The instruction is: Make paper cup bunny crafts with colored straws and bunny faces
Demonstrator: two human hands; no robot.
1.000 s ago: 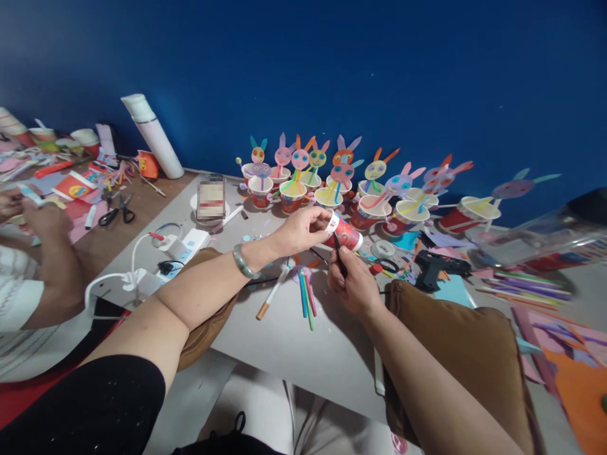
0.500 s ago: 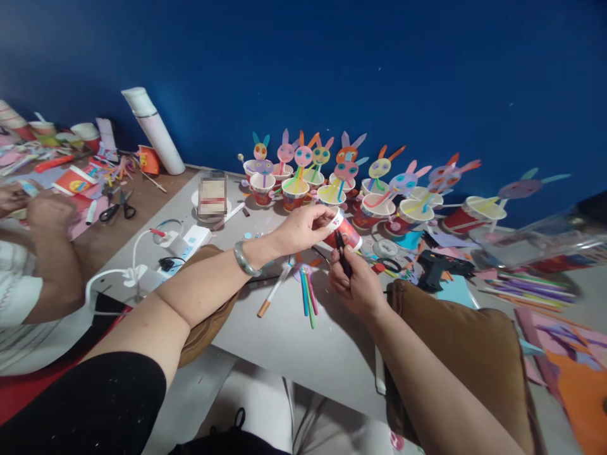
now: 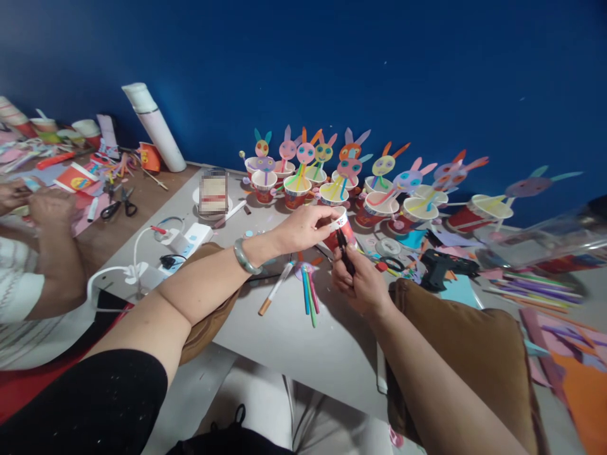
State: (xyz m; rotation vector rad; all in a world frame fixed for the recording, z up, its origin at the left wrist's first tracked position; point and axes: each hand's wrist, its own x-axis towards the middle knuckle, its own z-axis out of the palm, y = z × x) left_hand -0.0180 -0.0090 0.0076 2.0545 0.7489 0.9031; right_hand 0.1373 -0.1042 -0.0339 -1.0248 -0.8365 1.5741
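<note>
Grey table (image 3: pixel 284 335) stands against a dark blue wall (image 3: pixel 379 63). Along its far edge, paper cups (image 3: pixel 332 193) hold coloured straws with rabbit faces. Near the table's middle, the left hand (image 3: pixel 303 229) pinches a red-and-white paper cup (image 3: pixel 342 229), tilted sideways, by its rim. The right hand (image 3: pixel 363 284), fingers pressed together, grips a black pen (image 3: pixel 344 250) touching the cup.

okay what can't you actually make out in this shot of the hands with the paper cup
Head view only:
- Tip of the black tool in the right hand: hidden against the paper cup, so contact is unclear.
- Cup's near side: covered by the left hand.
- Object behind the power strip: pixelated.
- Coloured sheets at right: blurred, cut by the edge.
- Co-worker's hands at left: cut by the edge.
</note>
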